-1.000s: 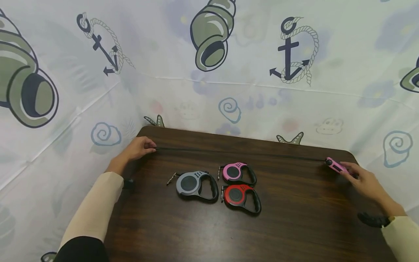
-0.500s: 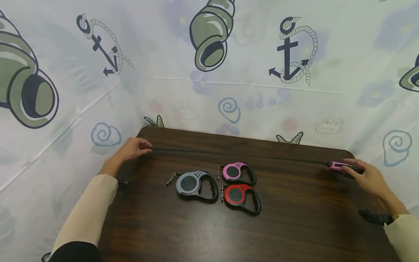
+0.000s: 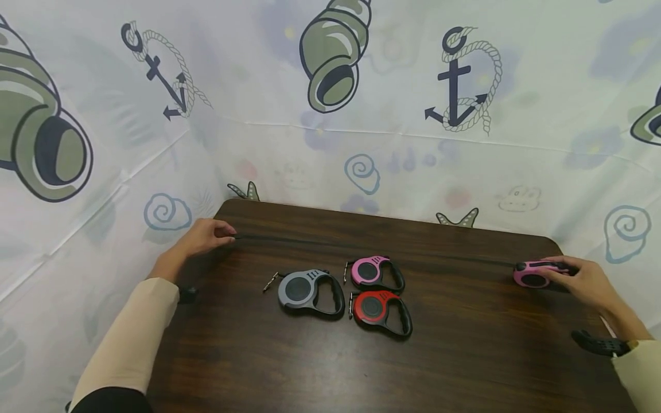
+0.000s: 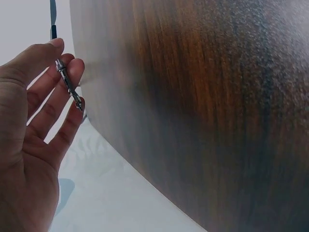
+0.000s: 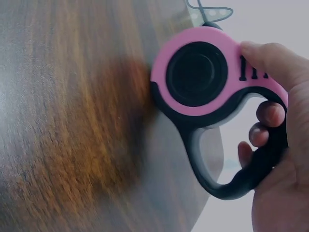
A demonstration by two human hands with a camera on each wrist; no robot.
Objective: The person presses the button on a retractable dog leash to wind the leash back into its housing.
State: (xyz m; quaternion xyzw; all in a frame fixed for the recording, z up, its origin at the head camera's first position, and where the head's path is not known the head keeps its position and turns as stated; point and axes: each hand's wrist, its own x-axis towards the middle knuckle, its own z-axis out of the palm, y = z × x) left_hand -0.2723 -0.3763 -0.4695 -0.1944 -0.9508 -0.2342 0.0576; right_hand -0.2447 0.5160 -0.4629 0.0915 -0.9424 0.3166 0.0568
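Observation:
My right hand [image 3: 588,282] grips the black loop handle of a pink retractable dog leash [image 5: 197,72], with the thumb on its ribbed pink top. From that leash a thin black strap [image 3: 330,245] runs left across the far part of the table to my left hand [image 3: 201,236]. Between thumb and fingers, the left hand pinches the strap's end, and the metal clip [image 4: 69,84] lies against its fingers in the left wrist view. Lying on the table between the hands are a grey leash [image 3: 298,287], a second pink leash [image 3: 368,271] and a red leash [image 3: 372,307].
The brown wooden table [image 3: 310,367] has rounded far corners. A white curtain [image 3: 268,155] printed with shells and anchors hangs behind it and along the left side.
My left hand has shifted left and slightly down with the strap end. My right hand has turned the pink leash, so its round side now faces the head camera, and moved slightly right.

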